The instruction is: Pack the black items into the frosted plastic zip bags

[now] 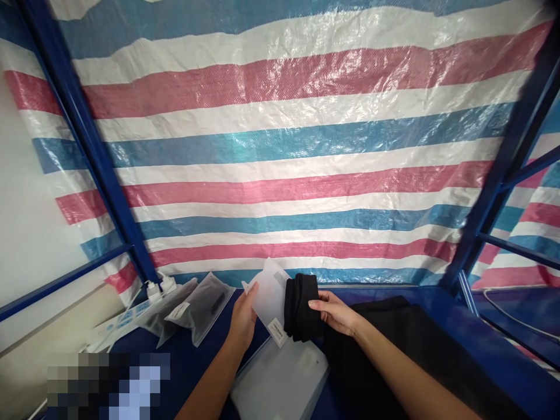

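My left hand (245, 318) pinches the left edge of a frosted plastic bag (268, 294), which carries printed text and a white label at its lower corner. In my right hand (335, 312) is a folded black garment (301, 306), gripped at its right side with the thumb in front. The garment's left edge meets the bag's right side; whether part of it is inside I cannot tell. Below both hands lies a stack of frosted bags (280, 379) on the blue surface. A larger black cloth (402, 350) spreads out under my right forearm.
At the left lie filled frosted bags (203, 306) beside a white power strip (126, 318) with plugs in it. Blue metal posts (94, 157) stand at either side. A striped plastic sheet (289, 140) hangs behind. A blurred-out patch (118, 388) covers the lower left.
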Available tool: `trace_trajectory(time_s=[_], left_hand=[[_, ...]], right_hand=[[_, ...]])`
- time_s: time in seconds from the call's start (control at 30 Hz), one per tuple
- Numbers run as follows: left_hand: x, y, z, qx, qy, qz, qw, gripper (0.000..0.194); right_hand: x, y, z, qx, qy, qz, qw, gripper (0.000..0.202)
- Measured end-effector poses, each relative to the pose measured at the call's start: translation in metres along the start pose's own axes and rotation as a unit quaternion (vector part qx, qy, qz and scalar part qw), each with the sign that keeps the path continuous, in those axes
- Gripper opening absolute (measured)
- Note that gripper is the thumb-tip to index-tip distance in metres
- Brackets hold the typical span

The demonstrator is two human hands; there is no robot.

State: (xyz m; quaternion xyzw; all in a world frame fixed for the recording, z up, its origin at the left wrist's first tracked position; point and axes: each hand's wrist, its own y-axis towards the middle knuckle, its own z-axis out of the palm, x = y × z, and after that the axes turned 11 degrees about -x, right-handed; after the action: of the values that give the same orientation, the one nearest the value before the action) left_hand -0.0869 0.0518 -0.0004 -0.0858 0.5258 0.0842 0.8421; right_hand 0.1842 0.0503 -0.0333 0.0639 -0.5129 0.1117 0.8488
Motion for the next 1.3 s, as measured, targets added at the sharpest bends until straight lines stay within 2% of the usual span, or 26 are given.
trace_trajectory(time_s=[0.2,0.37,0.47,0.53,0.63,0.7,0.77,0.9,0.97,1.03,1.17,1.23,1.3], left_hand=[[0.003,0.019,-0.013,-0.077,-0.028,0.031,0.996,0.032],[-0.003,0.022,-0.016,-0.085,-0.012,0.048,0.995,0.047],[-0.005,0.023,-0.019,-0.096,0.004,0.051,0.994,0.059],[-0.006,0.024,-0.022,-0.072,0.026,0.038,0.996,0.065],[-0.011,0.022,-0.025,0.043,0.070,-0.021,0.996,0.077],[-0.017,0.019,-0.024,0.111,0.091,-0.080,0.986,0.079],[-0.023,0.013,-0.023,0.140,0.103,-0.113,0.978,0.078],[-0.030,0.006,-0.020,0.159,0.116,-0.063,0.978,0.093],[-0.028,0.007,-0.020,0.160,0.124,-0.030,0.979,0.093],[-0.025,0.011,-0.022,0.149,0.140,0.009,0.979,0.084],[-0.019,0.021,-0.026,0.112,0.209,0.076,0.969,0.053],[-0.018,0.024,-0.028,0.105,0.231,0.080,0.964,0.048],[-0.018,0.025,-0.029,0.107,0.228,0.069,0.965,0.052]], right_hand=[[0.000,0.000,0.000,-0.003,-0.007,0.005,1.000,0.038],[0.001,-0.002,0.003,-0.013,-0.002,0.012,1.000,0.040],[0.002,-0.001,0.003,-0.067,0.039,-0.003,0.997,0.037],[0.003,0.002,0.000,-0.116,0.080,-0.009,0.990,0.034],[0.004,0.008,-0.008,-0.169,0.134,-0.002,0.977,0.033],[0.004,0.010,-0.013,-0.173,0.150,0.010,0.973,0.034],[0.002,0.010,-0.016,-0.152,0.142,0.026,0.978,0.034],[-0.002,0.009,-0.016,-0.129,0.104,0.042,0.985,0.027],[-0.002,0.009,-0.015,-0.129,0.103,0.043,0.985,0.027],[-0.001,0.009,-0.015,-0.127,0.109,0.045,0.985,0.029],[0.001,0.010,-0.015,-0.132,0.124,0.047,0.982,0.033],[0.002,0.010,-0.016,-0.133,0.132,0.047,0.981,0.032],[0.002,0.010,-0.016,-0.132,0.140,0.046,0.980,0.032]])
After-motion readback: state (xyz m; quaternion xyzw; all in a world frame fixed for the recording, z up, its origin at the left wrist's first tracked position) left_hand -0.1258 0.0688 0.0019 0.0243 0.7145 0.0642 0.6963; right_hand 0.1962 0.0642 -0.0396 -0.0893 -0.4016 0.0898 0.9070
